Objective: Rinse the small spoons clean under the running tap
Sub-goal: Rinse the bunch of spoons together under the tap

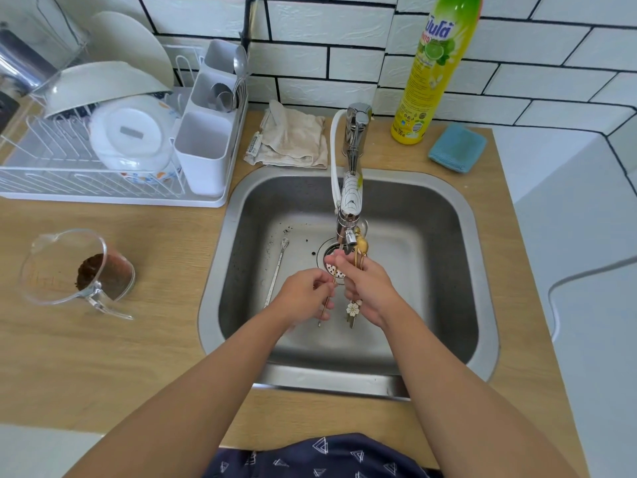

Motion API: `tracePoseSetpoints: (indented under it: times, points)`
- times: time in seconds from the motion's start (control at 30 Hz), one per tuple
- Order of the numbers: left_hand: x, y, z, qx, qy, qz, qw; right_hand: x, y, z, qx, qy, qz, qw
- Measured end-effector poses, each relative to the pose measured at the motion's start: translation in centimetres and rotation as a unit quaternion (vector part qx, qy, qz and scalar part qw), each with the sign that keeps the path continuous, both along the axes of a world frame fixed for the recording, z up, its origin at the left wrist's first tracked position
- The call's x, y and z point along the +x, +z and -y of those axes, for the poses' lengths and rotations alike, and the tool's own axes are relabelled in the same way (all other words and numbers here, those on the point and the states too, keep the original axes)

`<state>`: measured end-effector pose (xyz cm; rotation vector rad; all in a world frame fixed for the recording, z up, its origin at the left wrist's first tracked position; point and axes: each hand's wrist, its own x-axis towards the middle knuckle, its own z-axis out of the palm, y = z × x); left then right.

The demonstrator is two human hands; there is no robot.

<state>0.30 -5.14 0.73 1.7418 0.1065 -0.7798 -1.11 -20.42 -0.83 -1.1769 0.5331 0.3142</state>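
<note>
Under the tap (350, 215): we are pinching a rose-gold spoon (329, 295) in our left hand (305, 294), our right hand (365, 284) gripping gold spoons (360, 248); we are advising turning each bowl beneath the spout.

The tabletop (103, 357) is pale wood grain around a grey steel sink (431, 215). White tiles (310, 25) carry dark grout lines. The detergent bottle (434, 70) is yellow and green with a lime picture, the sponge (456, 148) blue, the cloth (293, 139) beige, the dish rack (69, 181) white. The gold spoon (361, 250) ends in a white flower charm (353, 308). The navy garment (320, 458) bears white triangles.
</note>
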Motion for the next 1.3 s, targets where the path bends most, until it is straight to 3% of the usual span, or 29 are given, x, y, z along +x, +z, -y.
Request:
tracePoseSetpoints:
  times: [0.07,0.27,0.43,0.6,0.73,0.9,1.07,1.2,1.3]
  points:
    - [-0.2,0.2,0.4,-0.03,0.013,-0.023,0.999,-0.1,-0.2,0.3,-0.016,0.017,0.014,1.0]
    - [-0.2,0.7,1.3,-0.068,0.032,-0.074,0.994,0.2,-0.4,0.0,-0.198,0.021,0.028,0.98]
    - [-0.3,0.8,0.9,-0.054,0.034,-0.076,0.995,-0.1,-0.5,-0.2,-0.144,0.038,0.026,0.989]
    - [-0.6,0.8,0.8,-0.038,0.017,-0.074,0.996,0.0,-0.6,-0.3,-0.172,-0.022,0.031,0.984]
    - [-0.6,1.1,0.8,-0.044,0.038,-0.078,0.995,0.0,-0.5,-0.5,-0.083,0.009,0.026,0.996]
    - [-0.6,1.2,0.7,-0.045,0.026,-0.08,0.995,0.1,-0.6,-0.4,-0.171,0.003,0.028,0.985]
    - [-0.4,1.6,0.8,-0.049,0.037,-0.088,0.994,-0.3,-1.1,-0.7,-0.101,0.029,0.027,0.994]
    - [-0.6,1.4,0.8,-0.046,0.031,-0.098,0.994,-0.3,-0.8,-0.4,-0.138,0.012,0.02,0.99]
    - [-0.2,1.5,0.8,-0.08,0.063,-0.141,0.985,-0.4,-0.7,-0.3,-0.031,-0.008,0.008,0.999]
